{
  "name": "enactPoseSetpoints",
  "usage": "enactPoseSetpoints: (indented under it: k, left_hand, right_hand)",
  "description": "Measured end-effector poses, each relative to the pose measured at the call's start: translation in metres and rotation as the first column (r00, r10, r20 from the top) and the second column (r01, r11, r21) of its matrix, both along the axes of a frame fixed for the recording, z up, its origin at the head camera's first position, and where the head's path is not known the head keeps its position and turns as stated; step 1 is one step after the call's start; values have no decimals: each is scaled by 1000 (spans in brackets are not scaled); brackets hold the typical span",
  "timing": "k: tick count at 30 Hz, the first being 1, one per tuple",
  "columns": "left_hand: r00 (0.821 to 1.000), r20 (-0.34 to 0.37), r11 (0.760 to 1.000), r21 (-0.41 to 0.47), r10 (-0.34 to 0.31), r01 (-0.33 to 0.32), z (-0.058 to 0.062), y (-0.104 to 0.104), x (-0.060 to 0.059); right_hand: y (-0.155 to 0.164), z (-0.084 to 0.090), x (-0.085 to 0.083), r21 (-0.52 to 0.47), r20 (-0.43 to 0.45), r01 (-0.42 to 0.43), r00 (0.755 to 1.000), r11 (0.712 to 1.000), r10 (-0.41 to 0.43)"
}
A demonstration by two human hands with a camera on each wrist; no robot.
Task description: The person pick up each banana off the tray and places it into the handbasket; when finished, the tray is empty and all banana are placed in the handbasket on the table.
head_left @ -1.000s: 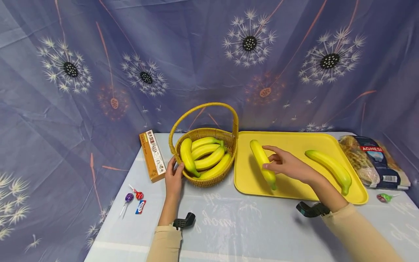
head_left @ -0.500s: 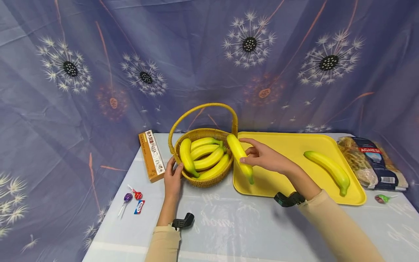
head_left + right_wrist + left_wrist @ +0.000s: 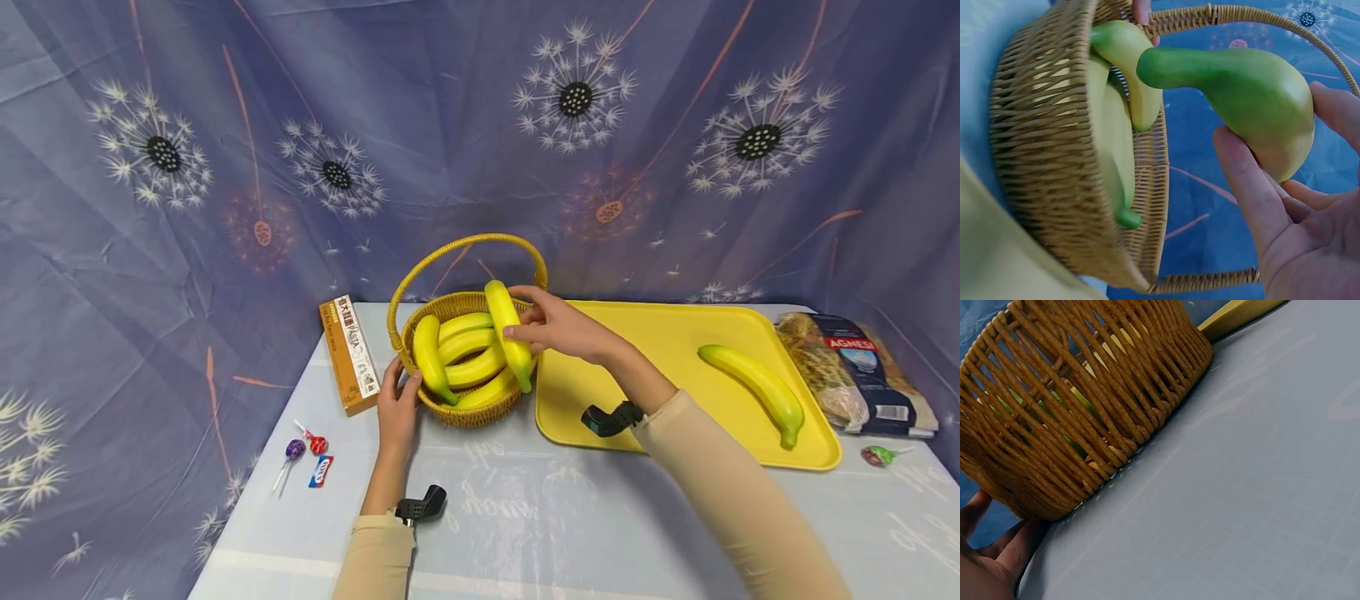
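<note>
My right hand (image 3: 558, 327) holds a yellow banana (image 3: 504, 321) with a green tip, pinched between thumb and fingers above the right side of a wicker basket (image 3: 480, 414). In the right wrist view this banana (image 3: 1254, 94) is raised clear of the others. Several bananas (image 3: 472, 371) lie inside the basket, one crosswise at its left. My left hand (image 3: 397, 404) grips the basket's left side near the base of the handle. Part of that hand (image 3: 997, 562) shows against the woven wall in the left wrist view. One more banana (image 3: 753, 392) lies on the yellow tray (image 3: 660, 321).
A pasta box (image 3: 351, 354) stands left of the basket. Nearer the front left lie two lollipops (image 3: 295, 450) and a small wrapped candy (image 3: 321, 472). Right of the tray are a pasta bag (image 3: 858, 371) and another lollipop (image 3: 877, 455). The basket's tall handle (image 3: 487, 237) arches overhead.
My right hand has carried the banana leftward from above the tray to over the basket. The left hand and basket have stayed in place.
</note>
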State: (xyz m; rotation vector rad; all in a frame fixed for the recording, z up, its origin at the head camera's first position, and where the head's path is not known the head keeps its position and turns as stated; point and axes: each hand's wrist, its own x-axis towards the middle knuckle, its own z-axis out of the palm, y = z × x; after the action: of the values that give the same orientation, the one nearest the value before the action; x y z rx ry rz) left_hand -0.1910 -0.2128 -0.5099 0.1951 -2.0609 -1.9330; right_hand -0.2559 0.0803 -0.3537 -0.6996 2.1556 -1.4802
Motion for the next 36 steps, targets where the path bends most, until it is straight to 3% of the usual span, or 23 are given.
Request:
enactPoseSetpoints:
  k: [6, 10, 13, 17, 23, 27, 30, 36]
  left_hand:
    - [1000, -15, 1000, -17, 9, -9, -3, -1, -1]
    - [1000, 8, 1000, -4, -19, 19, 15, 2, 9]
    - [999, 19, 999, 18, -37, 37, 18, 2, 10]
    - [1000, 5, 999, 21, -24, 24, 2, -1, 0]
    - [1000, -17, 1000, -9, 14, -15, -1, 0, -1]
    - [1000, -17, 1000, -4, 6, -6, 1, -1, -1]
    - [1000, 1, 1000, 18, -15, 15, 5, -1, 0]
    - [999, 20, 1000, -9, -26, 26, 28, 4, 14]
  right_hand:
    - [-21, 4, -18, 6, 50, -5, 999, 1000, 5]
    - [-35, 4, -27, 29, 105, -24, 994, 999, 20]
    - [-44, 5, -32, 71, 101, -33, 995, 997, 26]
    - [-55, 2, -41, 106, 110, -23, 994, 994, 11]
    - [-74, -9, -52, 107, 188, 19, 981, 994, -39]
    - [-86, -16, -55, 123, 223, 53, 972, 991, -80]
    - [-94, -22, -55, 133, 255, 60, 963, 989, -93]
    - [-107, -32, -53, 190, 285, 39, 954, 981, -93]
